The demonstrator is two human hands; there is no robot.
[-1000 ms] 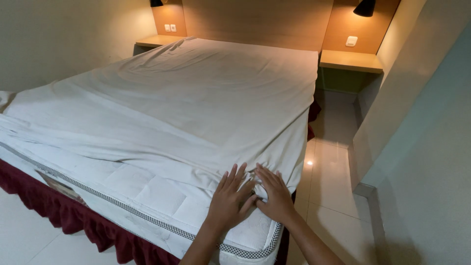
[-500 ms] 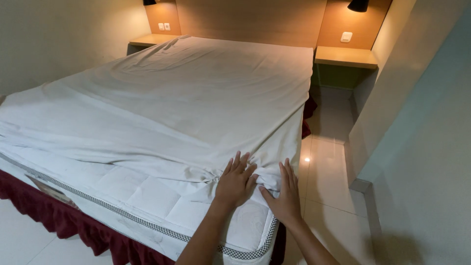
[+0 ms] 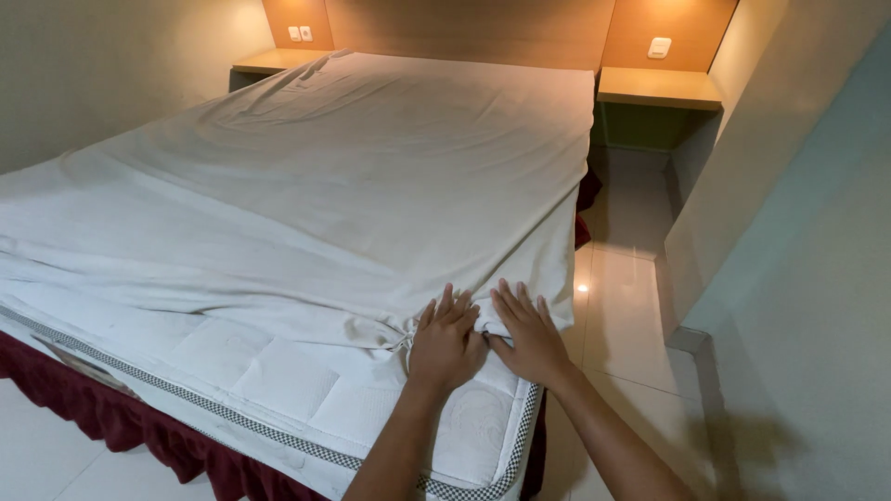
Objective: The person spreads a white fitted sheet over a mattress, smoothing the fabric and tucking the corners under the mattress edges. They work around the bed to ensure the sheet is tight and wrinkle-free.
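The fingers (image 3: pixel 444 308) of the left hand (image 3: pixel 445 345) lie spread and flat, pressing the bunched edge of a white sheet (image 3: pixel 353 195) onto the near corner of the bed; they grip nothing that shows. Just beside it, touching at the thumbs, the right hand (image 3: pixel 531 336) is also laid open and flat, palm down on the same sheet edge, fingers fanned toward the head of the bed. Whether either thumb pinches cloth underneath cannot be told.

The sheet covers most of the mattress (image 3: pixel 278 380) but stops short at the near end, where its rumpled edge runs across from the left toward the hands, leaving a strip of quilted white mattress top bare. A checked grey band trims the mattress rim, and a dark red bed skirt (image 3: pixel 139 431) hangs below it.

The floor (image 3: pixel 617 306) beside the bed is pale glossy tile with a small glint of light. A wooden headboard (image 3: pixel 464 28) spans the far wall, with a bedside shelf (image 3: pixel 659 88) on the right and another on the left (image 3: pixel 274 61). Plain light walls close in on the right
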